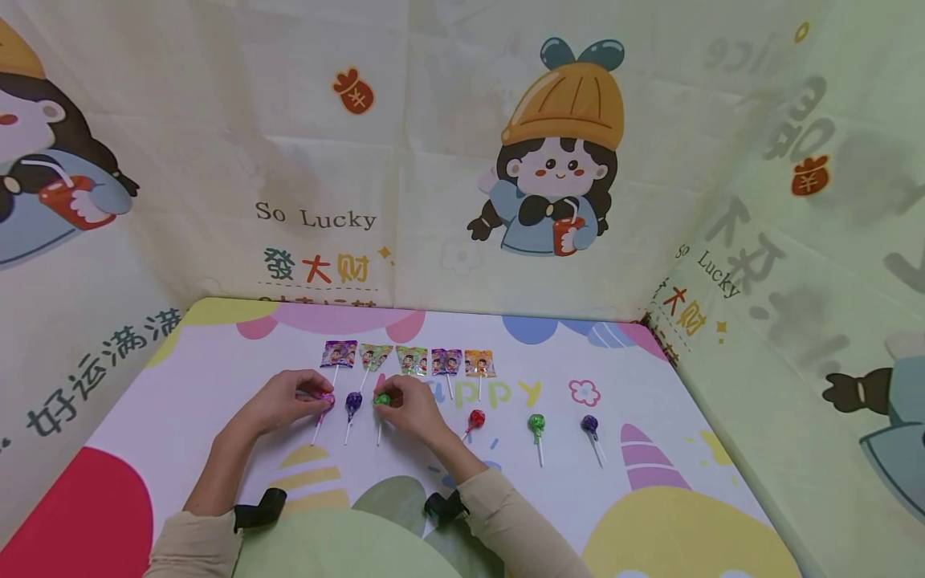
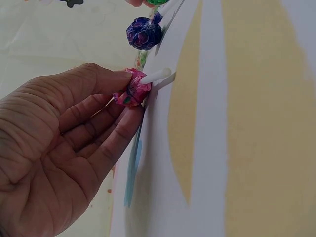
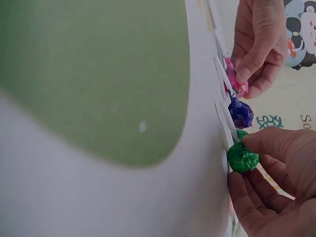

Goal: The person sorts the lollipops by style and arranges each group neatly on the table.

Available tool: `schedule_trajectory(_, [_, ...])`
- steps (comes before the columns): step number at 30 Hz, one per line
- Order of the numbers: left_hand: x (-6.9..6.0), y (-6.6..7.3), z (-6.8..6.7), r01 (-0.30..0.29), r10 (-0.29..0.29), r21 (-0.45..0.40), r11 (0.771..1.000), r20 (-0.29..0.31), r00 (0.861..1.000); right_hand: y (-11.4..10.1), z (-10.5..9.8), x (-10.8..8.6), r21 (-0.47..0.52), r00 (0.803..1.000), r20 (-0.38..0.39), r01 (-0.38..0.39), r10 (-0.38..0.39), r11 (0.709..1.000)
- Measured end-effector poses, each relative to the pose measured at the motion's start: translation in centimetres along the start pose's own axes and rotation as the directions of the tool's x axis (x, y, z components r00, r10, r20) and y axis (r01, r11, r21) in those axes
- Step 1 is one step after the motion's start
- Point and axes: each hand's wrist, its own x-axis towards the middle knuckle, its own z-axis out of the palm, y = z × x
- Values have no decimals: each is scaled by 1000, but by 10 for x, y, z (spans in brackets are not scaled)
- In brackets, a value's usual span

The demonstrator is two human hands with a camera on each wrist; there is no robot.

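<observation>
My left hand (image 1: 292, 400) pinches a pink-wrapped lollipop (image 2: 133, 89) by its round head, thumb on one side and fingers on the other, its white stick toward the table's near side. Between my hands lies a purple lollipop (image 1: 353, 404), touched by neither. With thumb and fingers my right hand (image 1: 413, 408) holds the head of a green lollipop (image 3: 243, 155); its stick points the same way. The three sit side by side in a row. In the head view my right fingers cover part of the green head.
Behind the hands runs a row of several flat-wrapped lollipops, among them a purple one (image 1: 339, 353) and an orange one (image 1: 480, 364). Right of my right hand lie a red lollipop (image 1: 476, 420), a green one (image 1: 536, 424) and a purple one (image 1: 590, 425). A printed cloth wall (image 1: 433, 160) stands behind.
</observation>
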Motion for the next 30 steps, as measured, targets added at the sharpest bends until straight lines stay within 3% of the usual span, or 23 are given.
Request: schedule_trajectory(30, [1,-2,1,-1,1,4,1000,2,1000,-1,-3,-5,-20,1000,-23,-19,18,1000])
